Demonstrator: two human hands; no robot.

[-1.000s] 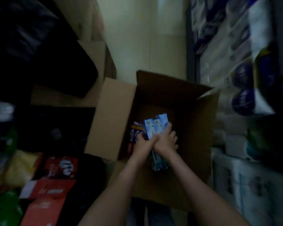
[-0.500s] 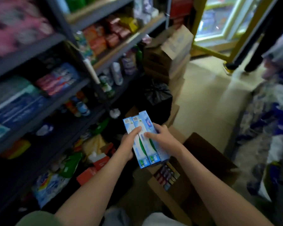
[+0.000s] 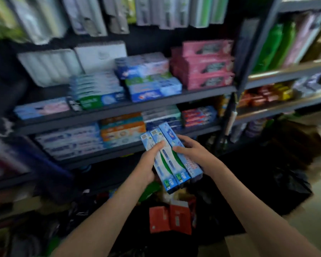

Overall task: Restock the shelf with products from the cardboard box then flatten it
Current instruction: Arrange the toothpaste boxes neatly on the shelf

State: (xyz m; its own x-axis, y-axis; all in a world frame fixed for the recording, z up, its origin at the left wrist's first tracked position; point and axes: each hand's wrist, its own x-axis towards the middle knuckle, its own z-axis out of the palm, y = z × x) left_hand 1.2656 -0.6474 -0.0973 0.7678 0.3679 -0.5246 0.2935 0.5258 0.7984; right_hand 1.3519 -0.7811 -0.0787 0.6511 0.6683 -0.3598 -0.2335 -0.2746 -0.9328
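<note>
Your left hand (image 3: 146, 165) and right hand (image 3: 191, 153) clamp the long sides of likely light, stiff toothpaste boxes (image 3: 170, 164), shelf (image 3: 107, 155) at 11 o'clock.

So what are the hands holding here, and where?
Both hold a bundle of blue toothpaste boxes: the left hand grips its left edge at mid-length, the right hand its right edge, thumbs on top.

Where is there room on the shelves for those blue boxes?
Most room for your light blue cardboard boxes: above the flat pale blue-and-pink box, left of the blue-and-green box stack. The lower shelf, from white-and-blue boxes to red boxes, looks packed.
</note>
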